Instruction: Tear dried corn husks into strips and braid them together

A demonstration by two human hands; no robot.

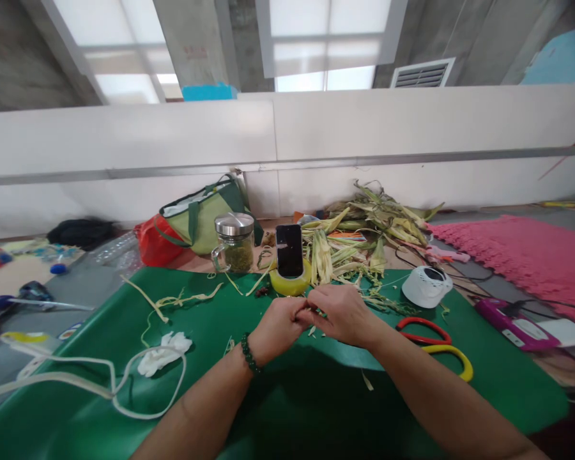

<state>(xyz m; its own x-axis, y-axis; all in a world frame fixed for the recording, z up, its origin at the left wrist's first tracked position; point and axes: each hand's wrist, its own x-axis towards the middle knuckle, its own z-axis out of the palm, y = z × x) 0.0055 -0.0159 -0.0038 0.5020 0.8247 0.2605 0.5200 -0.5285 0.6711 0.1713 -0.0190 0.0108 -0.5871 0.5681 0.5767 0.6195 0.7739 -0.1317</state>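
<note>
My left hand (278,326), with a dark green bead bracelet (250,353) at its wrist, meets my right hand (342,313) above the green mat (211,383). The fingertips of both hands are pinched together. Whatever lies between them is too small and too covered to name; a pale bit shows by the fingers. Just behind the hands a phone (289,250) stands upright against a roll of yellow tape (291,285). Dried corn husks (322,255) lie behind and to the right. Small pale scraps are strewn on the mat under my hands.
Red-handled and yellow-handled scissors (448,354) lie right of my right forearm, near a white tape roll (426,287). A lidded glass mug (234,246) and a green bag (199,220) stand behind left. White cable (115,390) and crumpled tissue (164,353) lie at left.
</note>
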